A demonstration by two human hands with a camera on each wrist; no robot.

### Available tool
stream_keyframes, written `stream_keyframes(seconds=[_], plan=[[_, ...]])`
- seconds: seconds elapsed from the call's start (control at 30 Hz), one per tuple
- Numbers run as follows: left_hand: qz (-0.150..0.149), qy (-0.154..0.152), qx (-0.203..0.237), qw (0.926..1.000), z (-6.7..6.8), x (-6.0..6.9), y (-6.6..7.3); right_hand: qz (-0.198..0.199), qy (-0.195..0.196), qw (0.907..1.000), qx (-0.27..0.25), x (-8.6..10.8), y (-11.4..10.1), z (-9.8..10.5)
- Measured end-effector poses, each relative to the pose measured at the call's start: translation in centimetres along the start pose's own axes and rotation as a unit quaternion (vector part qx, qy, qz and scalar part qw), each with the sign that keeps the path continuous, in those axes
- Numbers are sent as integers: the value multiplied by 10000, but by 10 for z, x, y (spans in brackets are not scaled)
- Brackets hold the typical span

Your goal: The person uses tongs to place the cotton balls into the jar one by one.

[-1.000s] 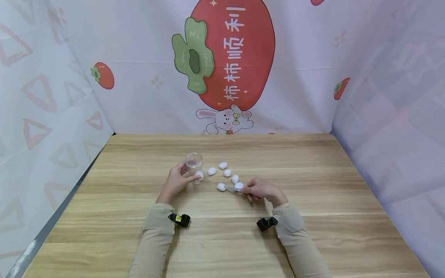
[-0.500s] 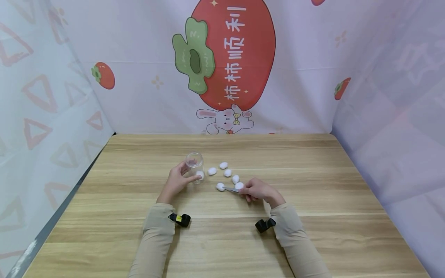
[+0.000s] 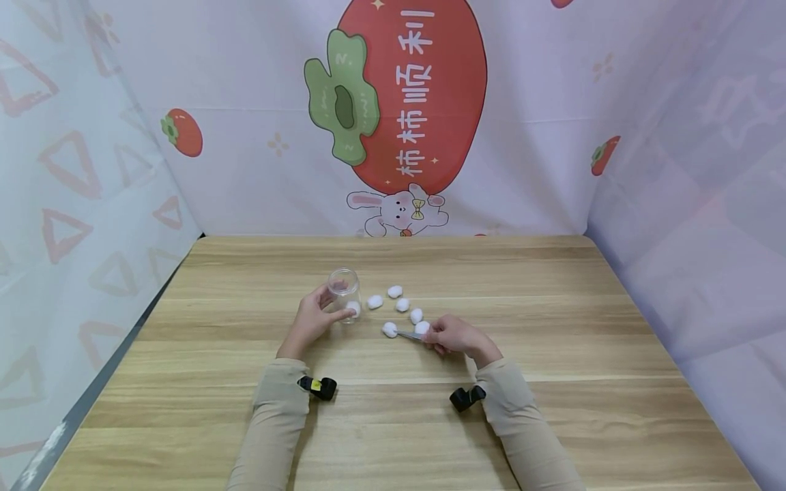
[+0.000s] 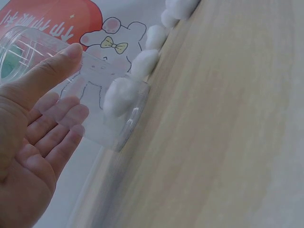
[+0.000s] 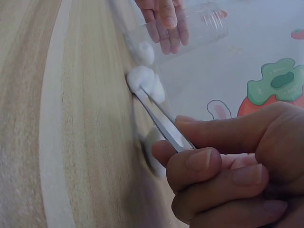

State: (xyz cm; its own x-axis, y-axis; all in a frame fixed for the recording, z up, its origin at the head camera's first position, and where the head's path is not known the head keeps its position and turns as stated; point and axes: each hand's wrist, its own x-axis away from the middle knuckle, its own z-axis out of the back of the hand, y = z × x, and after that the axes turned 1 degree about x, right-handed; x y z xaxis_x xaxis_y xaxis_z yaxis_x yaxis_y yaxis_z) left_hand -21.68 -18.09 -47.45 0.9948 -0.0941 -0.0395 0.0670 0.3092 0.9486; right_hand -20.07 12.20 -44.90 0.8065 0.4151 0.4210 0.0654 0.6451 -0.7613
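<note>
So my right hand [image 3: 457, 334] is curled up pretty snug, thumb and fingers pinching a pair of metal tweezers [image 5: 171, 137], with the rest of the fingers tucked under. The tweezers point left, and their tips touch a cotton ball [image 3: 389, 330] on the table [image 3: 393, 423], just off my fingers and between my two hands. Can't tell whether the tips actually have a grip on it or only poke it. A second ball [image 3: 421, 328] sits right beside my right fingertips, behind the tweezers.

Over on the other side, my left hand [image 3: 313, 317] has a clear jar [image 3: 350, 293], thumb on the near side and fingers wrapped round the back, mouth facing up. One ball [image 3: 353, 308] is inside, down at the bottom, just past my thumb. Four more lie beyond the tweezers, in a loose scatter from the jar toward my right hand.

Further back along my arms: beige sleeves [image 3: 531, 429] and a little black camera at each wrist [image 3: 322, 389]. Past the far edge of the table hangs a white cloth [image 3: 245, 184] printed with a big red fruit [image 3: 448, 102] and a rabbit [image 3: 399, 211].
</note>
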Motion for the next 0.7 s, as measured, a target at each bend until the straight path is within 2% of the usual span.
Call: stream_keyframes(seconds=[0.3,0.7], plan=[[88,-16,-22,10000,0,-1,1,190,33,9998,36,0,-1,1],[-24,-9,-28,10000,-1,-1,0,253,72,9996,-119,2,-3,5]])
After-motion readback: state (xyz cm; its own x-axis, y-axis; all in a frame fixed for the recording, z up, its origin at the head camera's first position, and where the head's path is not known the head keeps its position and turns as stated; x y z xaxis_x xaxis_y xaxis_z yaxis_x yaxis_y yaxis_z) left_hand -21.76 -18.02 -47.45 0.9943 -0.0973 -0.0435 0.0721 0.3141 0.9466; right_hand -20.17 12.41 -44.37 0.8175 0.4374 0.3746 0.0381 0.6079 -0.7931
